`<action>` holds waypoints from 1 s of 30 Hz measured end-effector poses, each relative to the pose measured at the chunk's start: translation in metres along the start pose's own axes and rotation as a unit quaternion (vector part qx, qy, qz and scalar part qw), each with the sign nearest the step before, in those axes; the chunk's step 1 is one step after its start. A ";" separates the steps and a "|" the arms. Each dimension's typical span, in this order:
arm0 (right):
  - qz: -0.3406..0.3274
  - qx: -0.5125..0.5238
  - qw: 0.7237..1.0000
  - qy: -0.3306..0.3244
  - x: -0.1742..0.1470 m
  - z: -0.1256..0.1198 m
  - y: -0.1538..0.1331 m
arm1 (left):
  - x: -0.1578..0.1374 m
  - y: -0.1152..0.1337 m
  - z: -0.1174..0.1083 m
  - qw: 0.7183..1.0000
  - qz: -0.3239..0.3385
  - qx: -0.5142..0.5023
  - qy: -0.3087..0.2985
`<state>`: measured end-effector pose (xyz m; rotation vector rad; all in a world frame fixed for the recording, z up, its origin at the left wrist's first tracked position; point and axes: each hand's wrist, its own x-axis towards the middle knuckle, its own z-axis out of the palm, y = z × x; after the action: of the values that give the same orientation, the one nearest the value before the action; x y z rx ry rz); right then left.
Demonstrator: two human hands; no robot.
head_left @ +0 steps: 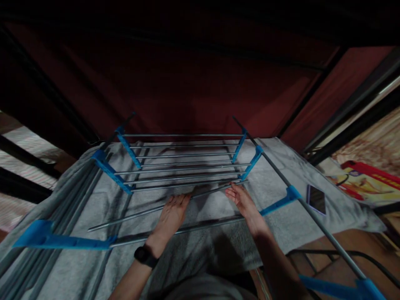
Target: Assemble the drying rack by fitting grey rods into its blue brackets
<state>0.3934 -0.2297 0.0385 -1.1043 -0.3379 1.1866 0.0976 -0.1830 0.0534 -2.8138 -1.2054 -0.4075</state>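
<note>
A loose grey metal rod (134, 216) slants across the middle, its left end low and its right end raised near the rack. My left hand (175, 208), with a dark watch on the wrist, is closed over the rod's middle. Nearer its right end, my right hand (239, 199) holds the same rod between thumb and fingers, palm partly showing. Around them lies a rack of metal tubes with blue plastic brackets (114, 173). Several crossbars (184, 169) join the far brackets. One crossbar (203, 226) runs below my hands, between the near left bracket (62, 237) and the right bracket (281, 200).
A grey blanket (268, 166) covers the surface beneath. Several loose tubes (65, 225) lie along the left. A phone (316, 199) rests at the right, with a red and yellow package (368, 179) beyond. A dark red panel (187, 91) stands behind the rack.
</note>
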 end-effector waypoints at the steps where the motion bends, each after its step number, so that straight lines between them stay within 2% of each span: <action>1: -0.006 0.003 1.000 -0.008 0.000 0.001 -0.004 | 0.001 0.001 -0.004 1.000 0.001 0.003 0.015; 7: -0.051 0.015 0.998 -0.044 0.002 0.013 -0.037 | 0.016 0.010 -0.028 0.992 0.033 0.039 0.117; 11: -0.078 0.017 0.995 -0.054 0.006 0.026 -0.058 | 0.030 0.014 -0.038 0.983 0.022 0.067 0.172; 16: -0.103 0.004 0.992 -0.070 0.015 0.037 -0.074 | 0.046 0.015 -0.049 0.982 0.000 0.066 0.179; 20: -0.124 -0.012 0.990 -0.065 0.024 0.037 -0.082 | 0.062 0.015 -0.060 0.989 -0.015 0.043 0.142; 25: -0.146 -0.044 0.988 -0.013 0.033 0.030 -0.089 | 0.082 0.012 -0.067 0.991 -0.021 0.047 0.125; 28: -0.194 -0.085 0.975 0.064 0.040 0.022 -0.089 | 0.090 0.009 -0.068 0.990 -0.011 0.052 0.127; 30: -0.241 -0.122 0.955 0.127 0.047 0.014 -0.087 | 0.092 0.007 -0.067 0.991 -0.004 0.054 0.124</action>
<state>0.4515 -0.1787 0.1022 -1.2814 -0.5275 0.5727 0.1492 -0.1332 0.1427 -2.5756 -1.1502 -0.6490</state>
